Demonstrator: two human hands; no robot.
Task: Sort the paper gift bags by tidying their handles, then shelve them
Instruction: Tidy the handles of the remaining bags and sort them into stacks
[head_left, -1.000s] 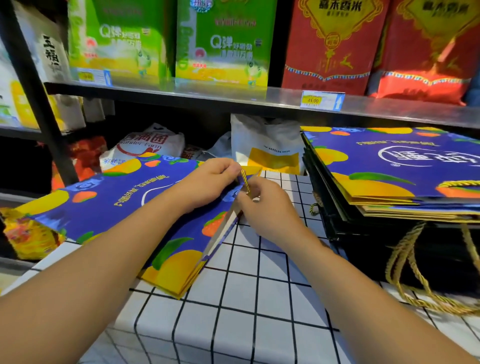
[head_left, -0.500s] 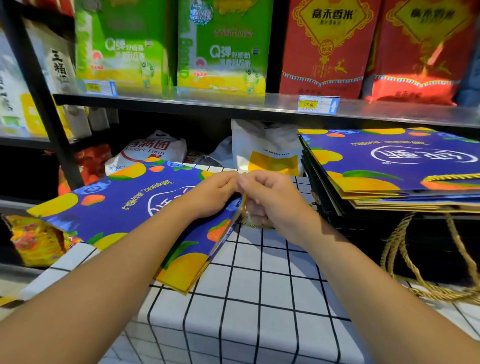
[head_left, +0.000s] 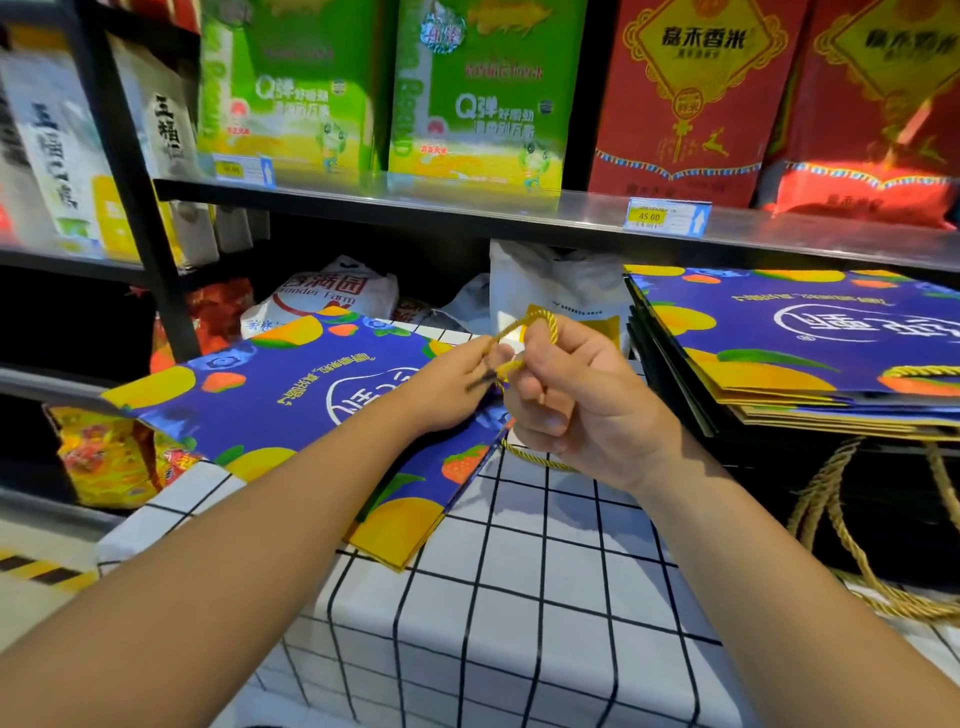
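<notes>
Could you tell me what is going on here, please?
A person is tidying the gold cord handle of a flat blue gift bag on a checked table. Both the left hand and the right hand pinch the cord. A stack of bags lies to the right.

Blue gift bag (head_left: 291, 405) with yellow and orange fruit print, gold rope handle (head_left: 524, 325), white black-gridded tablecloth (head_left: 545, 597)
</notes>
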